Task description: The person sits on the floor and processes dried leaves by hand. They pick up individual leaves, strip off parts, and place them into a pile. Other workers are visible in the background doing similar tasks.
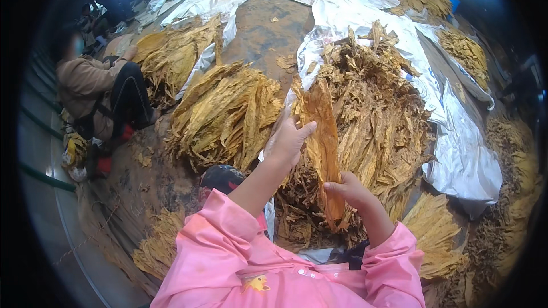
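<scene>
A long orange-brown dried leaf [321,120] hangs upright in front of me. My left hand [290,141] grips it along its upper left side, thumb out, fingers partly hidden behind it. Lower down, my right hand [346,190] is closed on its right edge with the thumb across the front. Behind the held leaf lies a large heap of crumpled brown and yellow dried leaves [377,108] on white plastic sheeting [456,159]. A pile of yellower leaves [222,114] lies left of my left hand.
A masked person [85,85] sits on the floor at the left beside another leaf pile [171,51]. More people stand in the background at the top. Further piles lie right [434,234] and lower left [160,245]. A floor strip with green bars [45,179] runs along the far left.
</scene>
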{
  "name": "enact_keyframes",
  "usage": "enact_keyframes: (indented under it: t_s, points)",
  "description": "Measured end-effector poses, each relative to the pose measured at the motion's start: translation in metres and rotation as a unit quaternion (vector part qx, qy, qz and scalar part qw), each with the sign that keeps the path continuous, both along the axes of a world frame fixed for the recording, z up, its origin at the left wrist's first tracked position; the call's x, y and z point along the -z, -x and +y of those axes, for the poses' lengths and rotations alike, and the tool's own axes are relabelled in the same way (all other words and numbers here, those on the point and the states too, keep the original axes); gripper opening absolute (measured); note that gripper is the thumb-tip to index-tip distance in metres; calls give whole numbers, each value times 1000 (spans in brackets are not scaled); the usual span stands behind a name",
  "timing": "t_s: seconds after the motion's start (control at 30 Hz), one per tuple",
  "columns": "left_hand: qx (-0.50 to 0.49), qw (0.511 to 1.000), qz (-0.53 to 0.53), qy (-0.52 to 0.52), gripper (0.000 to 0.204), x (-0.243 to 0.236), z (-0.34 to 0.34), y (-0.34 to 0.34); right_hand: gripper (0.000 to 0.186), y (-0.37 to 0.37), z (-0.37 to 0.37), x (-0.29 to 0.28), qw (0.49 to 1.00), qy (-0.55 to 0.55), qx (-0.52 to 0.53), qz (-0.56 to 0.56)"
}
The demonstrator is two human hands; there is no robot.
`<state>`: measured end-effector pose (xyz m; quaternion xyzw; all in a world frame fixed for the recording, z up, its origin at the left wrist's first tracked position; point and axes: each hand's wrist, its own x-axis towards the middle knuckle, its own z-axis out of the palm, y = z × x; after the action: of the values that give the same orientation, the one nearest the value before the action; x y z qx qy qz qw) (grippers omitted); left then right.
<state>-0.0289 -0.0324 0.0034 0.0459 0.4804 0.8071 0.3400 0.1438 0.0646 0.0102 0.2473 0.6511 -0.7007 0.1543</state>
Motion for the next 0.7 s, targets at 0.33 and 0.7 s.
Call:
enact_keyframes:
  t_s: [0.33,0.7]
  points:
    - [51,993,25,105,67,-29,-11,-7,19,12,3,10,993,-66,94,20]
    - [262,919,221,192,62,-23,-6,-31,18,13,56,15,842,62,449,291]
